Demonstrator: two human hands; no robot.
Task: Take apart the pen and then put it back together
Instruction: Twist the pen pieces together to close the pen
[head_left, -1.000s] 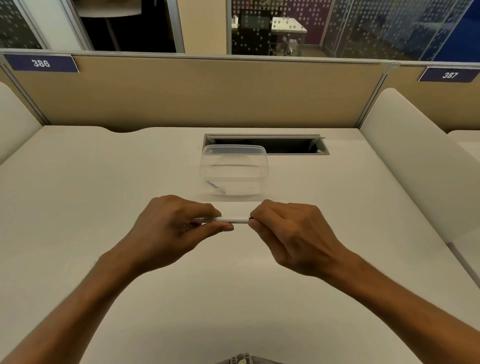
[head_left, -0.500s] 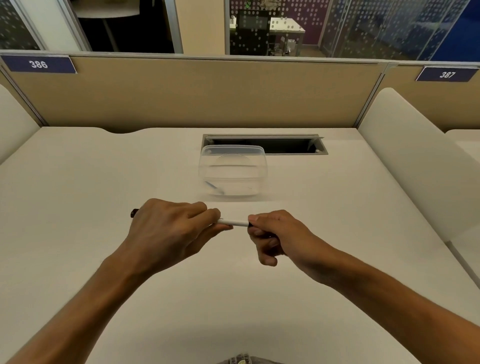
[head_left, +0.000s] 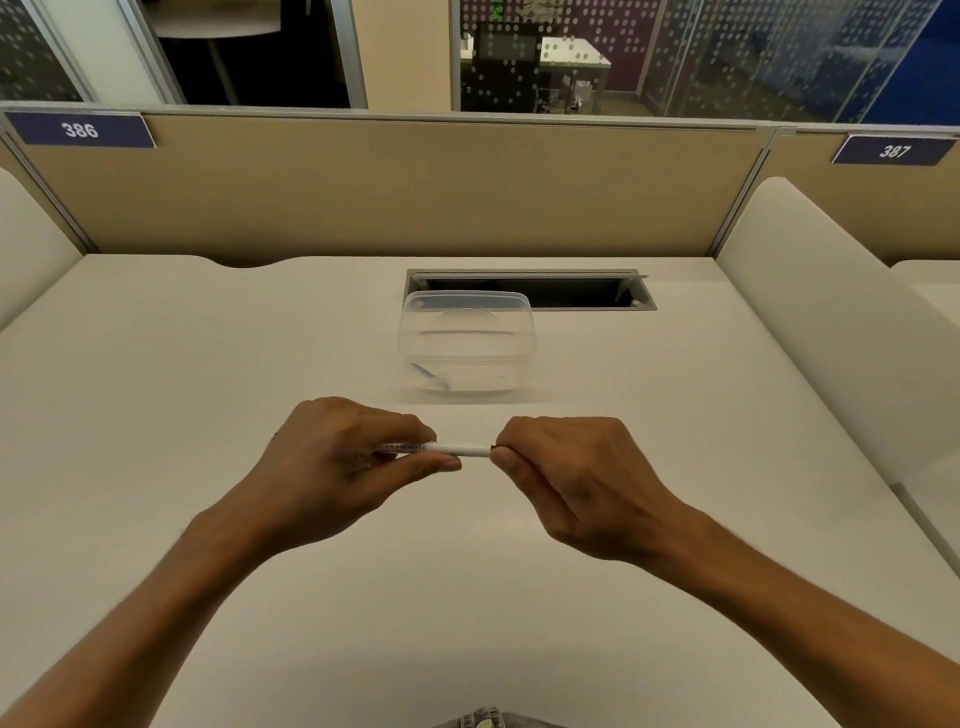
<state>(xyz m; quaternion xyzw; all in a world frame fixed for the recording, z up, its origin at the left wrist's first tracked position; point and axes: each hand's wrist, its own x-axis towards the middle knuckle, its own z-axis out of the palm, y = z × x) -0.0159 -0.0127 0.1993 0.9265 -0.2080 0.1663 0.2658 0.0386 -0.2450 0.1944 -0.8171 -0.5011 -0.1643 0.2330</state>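
Note:
A white pen (head_left: 462, 449) lies level between both hands above the middle of the desk. My left hand (head_left: 343, 462) is closed around its left part, where small print shows on the barrel. My right hand (head_left: 571, 478) pinches the pen's right end with thumb and forefinger; that dark end is mostly hidden by the fingers. Only a short stretch of the barrel shows between the hands.
A clear plastic container (head_left: 466, 340) stands just beyond the hands, with a small bluish part at its bottom left. Behind it is an open cable slot (head_left: 587, 291) in the white desk (head_left: 208, 364). Beige partitions close the back; padded dividers flank both sides.
Half a second ago my right wrist was turned downward; now the hand has rolled back up, still on the pen's right end. The dark tip that showed left of my left hand is hidden.

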